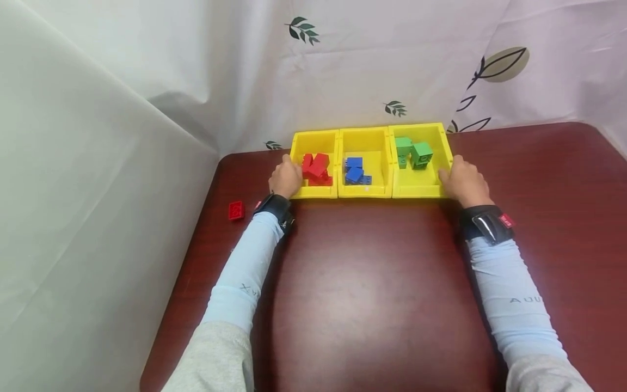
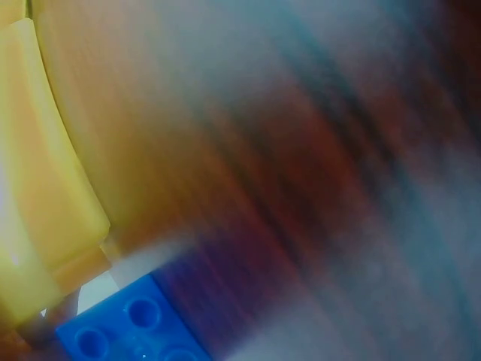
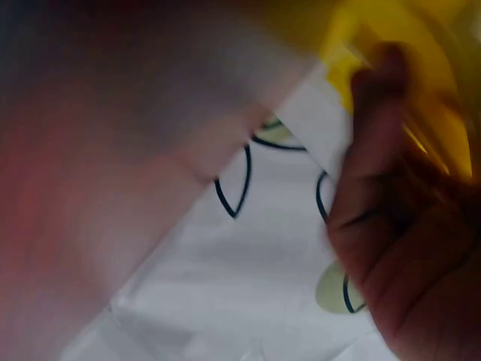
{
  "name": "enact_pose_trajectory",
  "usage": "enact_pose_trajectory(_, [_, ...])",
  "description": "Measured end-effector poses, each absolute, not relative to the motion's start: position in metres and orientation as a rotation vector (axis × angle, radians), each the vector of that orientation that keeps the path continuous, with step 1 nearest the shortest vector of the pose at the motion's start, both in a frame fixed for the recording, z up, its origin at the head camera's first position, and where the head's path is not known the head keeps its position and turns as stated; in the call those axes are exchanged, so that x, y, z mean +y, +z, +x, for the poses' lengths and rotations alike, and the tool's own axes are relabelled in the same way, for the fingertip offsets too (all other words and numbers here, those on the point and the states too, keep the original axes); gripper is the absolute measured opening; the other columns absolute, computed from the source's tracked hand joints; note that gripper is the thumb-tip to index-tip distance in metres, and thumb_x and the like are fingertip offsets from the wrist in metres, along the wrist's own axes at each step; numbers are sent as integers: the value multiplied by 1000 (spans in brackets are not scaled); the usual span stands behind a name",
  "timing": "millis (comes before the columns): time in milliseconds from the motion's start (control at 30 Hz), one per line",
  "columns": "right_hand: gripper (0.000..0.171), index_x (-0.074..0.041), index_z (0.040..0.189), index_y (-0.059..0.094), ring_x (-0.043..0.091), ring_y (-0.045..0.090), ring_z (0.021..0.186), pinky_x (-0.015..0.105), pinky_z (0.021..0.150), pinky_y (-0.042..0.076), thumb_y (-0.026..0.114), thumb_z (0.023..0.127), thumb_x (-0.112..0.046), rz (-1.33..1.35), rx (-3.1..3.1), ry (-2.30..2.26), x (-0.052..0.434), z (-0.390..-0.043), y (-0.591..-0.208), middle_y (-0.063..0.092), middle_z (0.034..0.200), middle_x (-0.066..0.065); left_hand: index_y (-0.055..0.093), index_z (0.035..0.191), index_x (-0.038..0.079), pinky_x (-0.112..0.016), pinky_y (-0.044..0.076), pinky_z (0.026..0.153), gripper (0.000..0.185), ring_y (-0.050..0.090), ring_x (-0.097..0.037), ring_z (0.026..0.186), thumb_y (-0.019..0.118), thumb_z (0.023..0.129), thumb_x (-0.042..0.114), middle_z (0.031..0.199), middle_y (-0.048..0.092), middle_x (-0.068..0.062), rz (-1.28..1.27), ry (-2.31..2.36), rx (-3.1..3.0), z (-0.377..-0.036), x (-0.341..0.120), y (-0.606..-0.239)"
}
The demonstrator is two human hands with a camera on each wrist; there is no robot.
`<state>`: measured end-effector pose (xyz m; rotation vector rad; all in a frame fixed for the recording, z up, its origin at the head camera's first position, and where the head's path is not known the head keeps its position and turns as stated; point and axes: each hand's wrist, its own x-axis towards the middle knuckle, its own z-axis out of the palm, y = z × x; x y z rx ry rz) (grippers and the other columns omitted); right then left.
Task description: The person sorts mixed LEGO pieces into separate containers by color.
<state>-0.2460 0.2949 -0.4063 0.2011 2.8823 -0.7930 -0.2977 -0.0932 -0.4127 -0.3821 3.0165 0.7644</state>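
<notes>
Three yellow bins stand side by side at the back of the table. The left bin [image 1: 313, 193] holds red bricks [image 1: 318, 166], the middle bin [image 1: 364, 191] blue bricks [image 1: 355, 173], and the right bin [image 1: 418, 191] green bricks [image 1: 420, 154]. My left hand [image 1: 286, 178] grips the outer side of the left bin. At the opposite end of the row, my right hand [image 1: 466, 182] holds the right bin's outer wall. Curled fingers [image 3: 376, 113] overlap yellow plastic in the right wrist view. Low in the left wrist view lies a blue brick [image 2: 139, 323], close to a yellow bin.
A single red brick [image 1: 236, 210] lies on the dark red table [image 1: 367, 283], left of my left wrist. White cloth with leaf prints [image 1: 343, 71] hangs right behind the bins. Another pale cloth [image 1: 98, 190] runs along the table's left edge.
</notes>
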Motion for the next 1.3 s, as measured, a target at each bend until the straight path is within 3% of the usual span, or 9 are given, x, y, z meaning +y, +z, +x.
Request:
enact_pose_trajectory(67, [55, 10, 132, 31, 50, 48, 95, 60, 77, 42, 34, 102, -36, 228, 2869, -809, 295, -245, -408, 45, 111, 32, 41, 128, 13, -39, 55, 88, 36, 59, -24, 83, 49, 100, 36, 105, 58, -8, -368, 773, 3016, -298, -92, -412])
enact_pose_trajectory(467, [55, 8, 137, 26, 49, 48, 93, 57, 76, 42, 33, 103, -34, 288, 2820, -836, 294, -238, -414, 44, 110, 33, 42, 126, 10, -39, 53, 87, 38, 58, -26, 84, 49, 100, 36, 102, 56, -10, -283, 699, 3000, -295, -93, -410])
enact_pose_trajectory(633, [52, 8, 135, 27, 49, 48, 91, 56, 74, 42, 33, 102, -32, 257, 2840, -838, 293, -242, -411, 45, 108, 33, 48, 128, 4, -44, 51, 95, 50, 56, -29, 95, 42, 101, 46, 111, 52, -12, -170, 688, 2967, -289, -110, -396])
enact_pose_trajectory(733, [52, 7, 136, 27, 49, 48, 91, 57, 74, 42, 32, 102, -32, 249, 2856, -835, 294, -246, -407, 45, 108, 33, 51, 129, 1, -47, 48, 101, 51, 53, -32, 104, 39, 103, 44, 120, 51, -16, -109, 744, 2954, -287, -127, -387])
enact_pose_trajectory(867, [54, 7, 139, 26, 49, 48, 92, 57, 75, 42, 31, 103, -33, 250, 2850, -843, 291, -249, -403, 44, 110, 33, 45, 139, 3, -50, 43, 106, 42, 48, -35, 118, 49, 101, 22, 133, 47, -20, 9, 702, 2867, -285, -152, -379])
enact_pose_trajectory(1000, [55, 6, 140, 25, 49, 47, 94, 58, 77, 42, 32, 103, -34, 271, 2829, -843, 291, -249, -406, 44, 112, 33, 38, 147, 5, -52, 39, 110, 61, 46, -37, 128, 63, 91, 7, 145, 43, -20, 233, 538, 2721, -285, -165, -380])
enact_pose_trajectory(1300, [55, 6, 139, 25, 49, 47, 96, 58, 78, 42, 34, 103, -35, 280, 2814, -875, 293, -249, -410, 44, 114, 33, 57, 136, 3, -46, 50, 100, 50, 60, -32, 109, 71, 88, 7, 127, 61, -17, 302, 474, 2784, -281, -165, -393])
